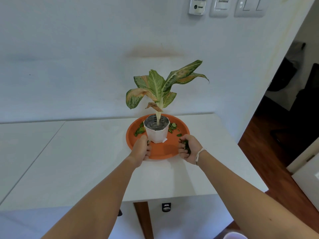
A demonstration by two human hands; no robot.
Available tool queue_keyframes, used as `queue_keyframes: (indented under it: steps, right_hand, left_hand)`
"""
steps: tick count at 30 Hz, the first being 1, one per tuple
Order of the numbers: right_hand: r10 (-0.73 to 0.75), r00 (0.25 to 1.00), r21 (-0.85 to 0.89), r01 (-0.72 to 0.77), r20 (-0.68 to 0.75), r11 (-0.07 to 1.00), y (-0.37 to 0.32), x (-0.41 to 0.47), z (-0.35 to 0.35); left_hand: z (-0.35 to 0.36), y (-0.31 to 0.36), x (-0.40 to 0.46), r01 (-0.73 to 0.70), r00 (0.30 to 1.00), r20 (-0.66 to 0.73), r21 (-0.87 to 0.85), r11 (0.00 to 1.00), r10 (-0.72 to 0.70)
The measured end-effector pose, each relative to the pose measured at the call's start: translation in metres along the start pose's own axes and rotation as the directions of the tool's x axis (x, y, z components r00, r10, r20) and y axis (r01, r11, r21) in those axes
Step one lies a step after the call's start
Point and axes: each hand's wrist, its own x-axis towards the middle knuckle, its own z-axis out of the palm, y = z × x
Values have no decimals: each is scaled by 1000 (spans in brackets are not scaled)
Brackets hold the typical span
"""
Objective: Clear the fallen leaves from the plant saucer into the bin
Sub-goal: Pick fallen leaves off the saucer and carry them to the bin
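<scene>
Leaves point(187, 147) sit bunched in the right hand point(189, 149)'s curled fingers point(181, 150); the left hand point(140, 150)'s fingers grip the orange saucer point(183, 128)'s near rim beside the white pot point(156, 132).

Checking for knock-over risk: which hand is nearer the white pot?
Left. The left hand is right at the white pot's base; the right hand sits apart at the saucer's right rim.
</scene>
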Motion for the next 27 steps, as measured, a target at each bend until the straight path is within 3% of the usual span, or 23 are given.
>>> queue_keyframes:
  steps: [4, 8, 16, 27]
  right_hand:
    - [-3, 998, 168, -7, 63, 986, 9, -12, -8]
    - [-33, 999, 227, 23, 41, 974, 12, -29, -17]
    - [-96, 988, 257, 124, -121, 958, 18, -71, -65]
    - [-148, 898, 330, 300, -414, 895, 36, -152, -192]
  left_hand:
    - [10, -7, -9, 45, 997, 74, -117, 992, -36]
    - [27, -10, -16, 34, 987, 160, -161, 986, -8]
    - [87, -9, -25, 44, 947, 320, -163, 986, 10]
    - [231, -24, -68, 4, 828, 560, 12, 1000, -10]
